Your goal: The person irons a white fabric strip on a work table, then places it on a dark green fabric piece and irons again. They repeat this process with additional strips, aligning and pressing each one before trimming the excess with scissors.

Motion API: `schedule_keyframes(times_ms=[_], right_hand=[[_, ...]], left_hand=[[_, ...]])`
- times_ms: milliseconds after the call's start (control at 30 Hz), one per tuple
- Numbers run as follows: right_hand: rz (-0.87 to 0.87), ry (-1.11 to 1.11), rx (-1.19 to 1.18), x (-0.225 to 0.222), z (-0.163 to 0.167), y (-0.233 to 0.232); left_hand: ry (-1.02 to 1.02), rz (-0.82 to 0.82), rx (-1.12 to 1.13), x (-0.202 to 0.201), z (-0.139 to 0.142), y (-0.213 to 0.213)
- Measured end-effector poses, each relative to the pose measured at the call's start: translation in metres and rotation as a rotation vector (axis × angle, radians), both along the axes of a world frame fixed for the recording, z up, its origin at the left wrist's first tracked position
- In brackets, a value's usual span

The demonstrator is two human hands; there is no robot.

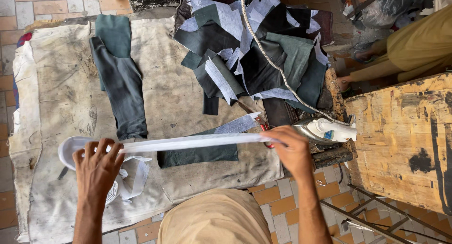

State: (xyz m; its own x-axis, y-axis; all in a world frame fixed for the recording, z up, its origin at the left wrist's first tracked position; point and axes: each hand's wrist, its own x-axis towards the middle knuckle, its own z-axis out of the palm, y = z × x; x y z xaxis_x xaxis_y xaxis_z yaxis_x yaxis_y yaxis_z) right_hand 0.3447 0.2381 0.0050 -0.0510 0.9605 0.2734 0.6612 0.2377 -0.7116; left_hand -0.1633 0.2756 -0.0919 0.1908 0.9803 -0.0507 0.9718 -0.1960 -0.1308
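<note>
Both hands, left hand (97, 166) and right hand (291, 150), held a white strip (188, 142) taut, fingers pinching it; laying it onto the dark cloth (197, 154) likely required alignment.

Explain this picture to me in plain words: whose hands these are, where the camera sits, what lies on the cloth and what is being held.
The one picture comes from a camera worn on a person's head, looking down. Both hands are that person's own. The left hand and the right hand stretch a long white strip between them; its other end loops into a white roll by the left hand. Under them lies a stained work cloth, bearing a folded dark green piece and a heap of dark and pale cut pieces. An iron rests beside the right hand, next to a worn wooden board. Another person's legs show top right.
</note>
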Motion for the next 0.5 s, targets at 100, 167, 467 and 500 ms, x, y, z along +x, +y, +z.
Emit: schedule_keyframes(times_ms=[100, 167, 467, 500], right_hand=[[-0.111, -0.027, 0.022, 0.018, 0.025, 0.001], [-0.127, -0.052, 0.036, 0.025, 0.039, -0.001], [-0.078, -0.034, -0.006, 0.018, 0.067, -0.018], [-0.061, -0.025, 0.003, 0.017, 0.070, -0.019]], left_hand=[[-0.061, 0.100, 0.019, 0.001, -0.006, 0.002], [-0.160, 0.261, 0.011, 0.003, -0.011, 0.003], [-0.199, 0.405, -0.163, -0.007, -0.003, 0.031], [-0.242, 0.436, -0.171, -0.001, -0.002, 0.032]])
